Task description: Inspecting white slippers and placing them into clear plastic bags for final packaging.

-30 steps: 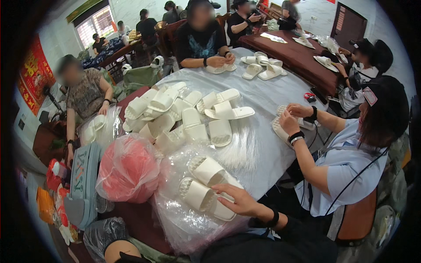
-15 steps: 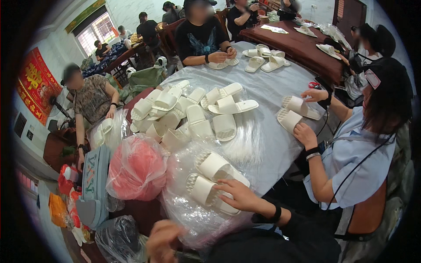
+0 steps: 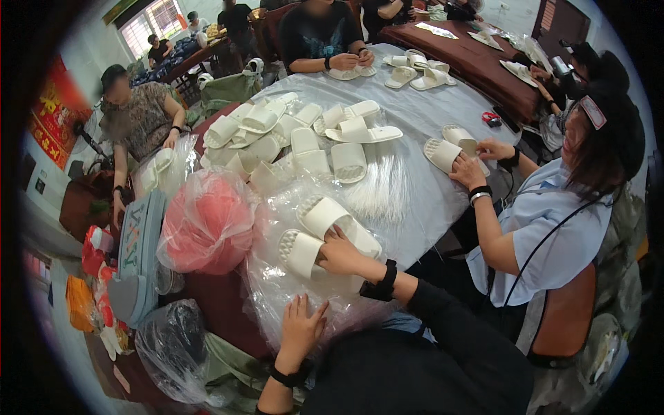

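Two white slippers lie side by side on a large clear plastic bag at the near edge of the round table. My right hand rests between them, its fingers curled over the nearer slipper. It wears a black wristband and a black sleeve. Just below, my left hand lies flat on the crinkled plastic, fingers spread and holding nothing.
A heap of white slippers covers the table's middle, with a sheaf of clear sleeves beside it. A pink bag and a teal case sit to my left. To my right, a person in light blue handles slippers. Others sit around the table.
My left hand has come up from the lower edge and spread on the plastic bag. My right hand stays on the slipper pair. The person on the right has lowered their slippers toward the table.
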{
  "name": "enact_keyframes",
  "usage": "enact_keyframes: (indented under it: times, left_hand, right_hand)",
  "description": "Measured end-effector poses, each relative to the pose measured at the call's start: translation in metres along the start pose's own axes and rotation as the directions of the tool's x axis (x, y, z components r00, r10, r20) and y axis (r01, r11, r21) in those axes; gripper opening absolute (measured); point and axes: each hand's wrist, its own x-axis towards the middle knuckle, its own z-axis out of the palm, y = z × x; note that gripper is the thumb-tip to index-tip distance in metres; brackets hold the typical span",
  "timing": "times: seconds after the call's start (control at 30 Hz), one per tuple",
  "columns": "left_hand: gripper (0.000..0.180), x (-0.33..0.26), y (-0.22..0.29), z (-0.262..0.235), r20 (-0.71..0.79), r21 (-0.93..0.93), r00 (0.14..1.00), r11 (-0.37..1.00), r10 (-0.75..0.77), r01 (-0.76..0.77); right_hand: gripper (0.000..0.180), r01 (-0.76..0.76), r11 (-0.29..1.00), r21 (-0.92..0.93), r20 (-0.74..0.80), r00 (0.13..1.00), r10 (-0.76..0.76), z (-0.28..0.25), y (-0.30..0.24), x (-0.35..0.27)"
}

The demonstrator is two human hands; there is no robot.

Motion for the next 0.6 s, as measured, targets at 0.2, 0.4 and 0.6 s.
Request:
enact_keyframes:
  times: [0.2,0.4,0.6]
  left_hand:
    - [0.044,0.008,0.01,-0.004,-0.008,0.002,1.0,1.0,-0.015,0.015]
    - [0.043,0.025,0.013,-0.007,0.137,-0.42,0.984,0.894,-0.111,0.159]
    - [0.043,-0.002,0.006,0.016,0.421,-0.854,0.858,0.192,-0.292,0.484]
  right_hand:
    - [0.046,0.188,0.838,0.512,-0.235,0.969,-0.074,-0.054,-0.012,-0.028]
    - [0.057,0.044,0.565,0.824,0.146,0.947,-0.287,-0.09,-0.025,-0.102]
    - [0.054,-0.204,0.317,0.926,0.346,0.798,-0.494,-0.065,-0.021,-0.135]
